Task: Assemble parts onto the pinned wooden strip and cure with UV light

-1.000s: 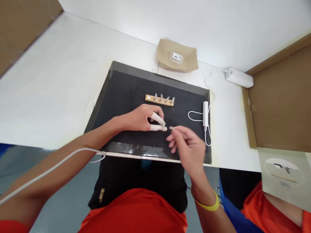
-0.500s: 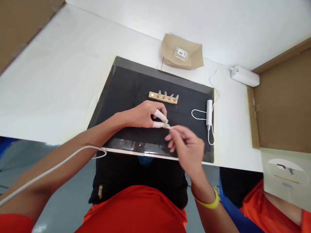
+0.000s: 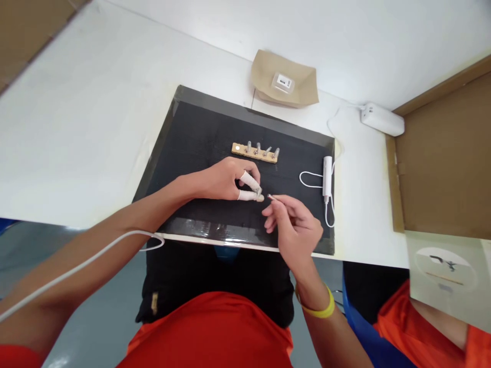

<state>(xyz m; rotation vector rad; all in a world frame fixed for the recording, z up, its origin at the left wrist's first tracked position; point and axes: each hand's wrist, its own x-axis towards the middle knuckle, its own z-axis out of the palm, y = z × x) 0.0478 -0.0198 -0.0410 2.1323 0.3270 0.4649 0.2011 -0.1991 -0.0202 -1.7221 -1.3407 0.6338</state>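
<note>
My left hand (image 3: 229,179) is over the black mat (image 3: 203,133), with white finger cots (image 3: 247,195) on its thumb and index finger. Pinched between those fingertips is a small silvery piece (image 3: 259,191), too small to name. My right hand (image 3: 297,227) grips a thin, short stick (image 3: 271,197) with a dark tip, between thumb and index finger. That tip points at the left fingertips, with a small gap between. Beyond my hands lies a tan strip (image 3: 243,148) bearing several small grey upright pieces (image 3: 258,147) and a white dot.
At the back, a brown paper tray (image 3: 264,66) holds a clear small box (image 3: 283,83). A white stick-shaped device (image 3: 327,176) with a looped cable lies on the mat's right side. A white power block (image 3: 382,119) sits farther right. A person's orange-clad part (image 3: 399,317) shows at lower right.
The stick in my right hand has come away from the piece in my left fingers, opening a small gap. The view has shifted slightly.
</note>
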